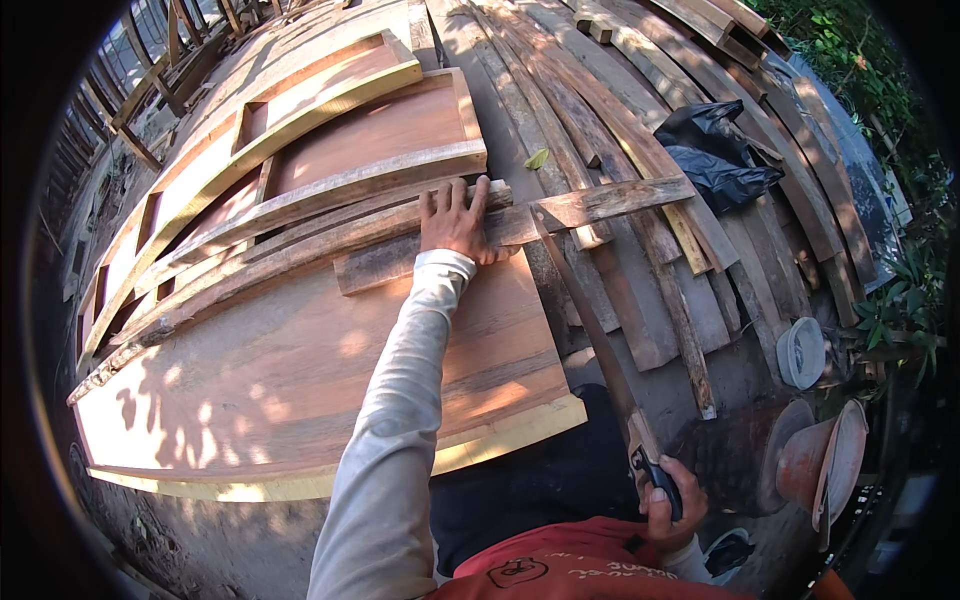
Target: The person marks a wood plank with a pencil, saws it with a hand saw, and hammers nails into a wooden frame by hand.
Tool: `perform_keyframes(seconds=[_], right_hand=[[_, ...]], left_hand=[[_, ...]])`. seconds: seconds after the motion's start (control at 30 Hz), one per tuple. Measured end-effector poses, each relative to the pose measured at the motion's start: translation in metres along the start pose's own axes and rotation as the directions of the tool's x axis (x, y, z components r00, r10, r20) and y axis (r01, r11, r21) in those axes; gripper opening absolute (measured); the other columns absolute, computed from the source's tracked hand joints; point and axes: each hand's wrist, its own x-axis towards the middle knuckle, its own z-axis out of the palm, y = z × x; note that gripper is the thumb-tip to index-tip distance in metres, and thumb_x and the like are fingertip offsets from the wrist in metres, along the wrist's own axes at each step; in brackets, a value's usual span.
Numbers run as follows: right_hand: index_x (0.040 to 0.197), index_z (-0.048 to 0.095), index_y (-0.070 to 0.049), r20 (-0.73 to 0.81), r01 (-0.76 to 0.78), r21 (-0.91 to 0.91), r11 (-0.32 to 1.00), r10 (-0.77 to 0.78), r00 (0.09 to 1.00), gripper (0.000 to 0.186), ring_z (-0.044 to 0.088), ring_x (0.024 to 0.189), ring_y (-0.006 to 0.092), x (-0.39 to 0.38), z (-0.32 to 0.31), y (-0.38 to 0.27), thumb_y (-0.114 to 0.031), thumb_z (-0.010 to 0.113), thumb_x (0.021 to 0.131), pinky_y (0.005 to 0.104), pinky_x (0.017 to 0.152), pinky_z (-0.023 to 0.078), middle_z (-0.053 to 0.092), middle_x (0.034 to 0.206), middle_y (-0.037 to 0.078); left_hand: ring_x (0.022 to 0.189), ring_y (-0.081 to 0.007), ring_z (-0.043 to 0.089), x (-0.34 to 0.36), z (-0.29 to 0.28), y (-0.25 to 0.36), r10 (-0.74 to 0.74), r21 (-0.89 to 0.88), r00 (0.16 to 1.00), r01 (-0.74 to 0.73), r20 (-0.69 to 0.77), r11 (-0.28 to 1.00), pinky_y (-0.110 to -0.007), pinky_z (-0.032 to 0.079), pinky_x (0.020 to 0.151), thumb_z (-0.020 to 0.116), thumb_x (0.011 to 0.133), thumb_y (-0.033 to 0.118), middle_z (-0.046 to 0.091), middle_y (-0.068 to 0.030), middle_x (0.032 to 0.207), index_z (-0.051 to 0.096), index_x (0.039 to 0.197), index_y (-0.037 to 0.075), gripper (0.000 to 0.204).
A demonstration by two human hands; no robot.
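Note:
My left hand (455,222) presses down on a short weathered wooden board (600,203), its fingers curled over a long rough wooden strip (300,260) beside it. The board lies crosswise, its left part over a framed plywood panel (250,390) and its right end over loose planks. In my right hand (672,500) is the dark handle of a handsaw (590,310). The saw's long brown blade slants up and away, its far end against the board's near edge, just right of my left hand. Whether the teeth have cut into the board cannot be made out.
Two more wood-framed panels (370,125) lie beyond the plywood. Many old planks (640,320) cover the ground to the right, with a black plastic bag (715,155) on them. A white tub (801,353) and a reddish, wide-rimmed container (815,465) stand at the lower right.

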Motion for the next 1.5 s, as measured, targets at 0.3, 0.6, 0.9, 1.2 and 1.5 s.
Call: perform_keyframes(seconds=[0.3, 0.6, 0.9, 1.2, 1.5], right_hand=[[0.128, 0.064, -0.001, -0.009, 0.033, -0.012, 0.999, -0.033, 0.999, 0.035, 0.076, 0.089, 0.0292, 0.119, 0.071, 0.049, -0.011, 0.062, 0.095, 0.036, 0.076, 0.058, 0.074, 0.104, 0.02], [0.13, 0.064, -0.003, -0.082, 0.251, -0.093, 0.964, -0.258, 0.963, 0.037, 0.075, 0.088, 0.0341, 0.174, 0.092, 0.062, -0.008, 0.064, 0.094, 0.038, 0.078, 0.057, 0.073, 0.105, 0.02], [0.127, 0.063, 0.003, -0.03, 0.001, 0.041, 0.999, 0.0, 1.0, 0.035, 0.077, 0.082, 0.0268, 0.006, 0.013, 0.038, -0.014, 0.057, 0.097, 0.0352, 0.076, 0.061, 0.076, 0.101, 0.022], [0.129, 0.064, 0.0, 0.047, 0.006, 0.034, 0.999, -0.008, 0.999, 0.035, 0.075, 0.091, 0.0272, 0.13, 0.056, 0.027, -0.01, 0.062, 0.095, 0.0365, 0.08, 0.058, 0.074, 0.105, 0.02], [0.125, 0.064, 0.0, 0.023, 0.01, 0.058, 0.998, -0.012, 1.0, 0.03, 0.072, 0.079, 0.0233, 0.238, 0.094, 0.036, -0.011, 0.063, 0.097, 0.0348, 0.073, 0.055, 0.072, 0.097, 0.018]], left_hand=[[0.14, -0.0329, 0.045, -0.007, 0.015, -0.002, -0.048, 0.076, 0.999, 0.048, 0.001, 0.996, -0.055, 0.031, 0.118, 0.092, 0.048, 0.047, 0.051, -0.0121, 0.146, 0.042, 0.157, 0.023, 0.123], [0.14, -0.0344, 0.044, 0.0, 0.026, 0.019, 0.018, 0.027, 0.999, -0.017, -0.033, 0.999, -0.058, 0.03, 0.116, 0.09, 0.049, 0.063, 0.051, -0.0123, 0.145, 0.042, 0.157, 0.02, 0.125], [0.141, -0.0353, 0.044, 0.001, 0.009, -0.001, 0.002, 0.026, 1.0, -0.002, -0.027, 1.0, -0.061, 0.028, 0.118, 0.092, 0.05, 0.059, 0.05, -0.0145, 0.149, 0.041, 0.158, 0.021, 0.125], [0.138, -0.0342, 0.047, -0.008, 0.019, -0.016, -0.025, 0.011, 0.995, 0.026, -0.096, 1.0, -0.059, 0.032, 0.115, 0.09, 0.045, 0.068, 0.052, -0.0148, 0.144, 0.045, 0.155, 0.018, 0.129], [0.14, -0.0338, 0.045, 0.008, 0.027, 0.012, 0.019, 0.032, 0.999, -0.018, -0.043, 0.999, -0.059, 0.03, 0.117, 0.093, 0.045, 0.055, 0.05, -0.0133, 0.147, 0.042, 0.157, 0.02, 0.127]])
